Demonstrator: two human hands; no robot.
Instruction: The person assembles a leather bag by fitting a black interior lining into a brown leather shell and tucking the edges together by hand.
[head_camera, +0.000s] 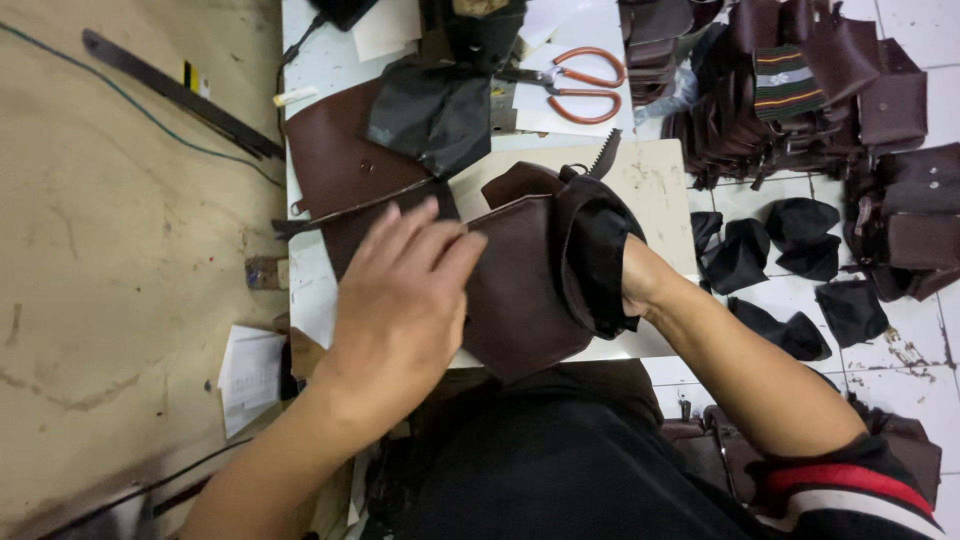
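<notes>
**A:** From the head camera, what can't you make out?

**B:** The right hand (632, 272) mostly. It is pushed inside the dark brown leather bag (520, 290) up to the wrist, wrapped in the bag's black lining (597, 250), so I cannot tell how the fingers are set. The left hand (405, 290) is plain: flat and spread, palm down on the bag's outer face, gripping nothing.

**A:** And the bag itself?

**B:** It lies at the near edge of the white worktable (655, 175), just in front of the person's body. Its lower corner hangs over the edge.

**A:** Anything else cut off?

**B:** The orange-handled scissors (580, 85) lie partly under black fabric at the far side. A flat brown leather panel (335, 150) sits beside a crumpled black cloth (432, 115).

**A:** The room?

**B:** A tan board surface (120, 250) on the left carries a dark metal ruler (180, 95). On the right, white floor tiles (905, 335) hold loose black lining pieces (795, 225) and stacks of brown bags (830, 95).
</notes>
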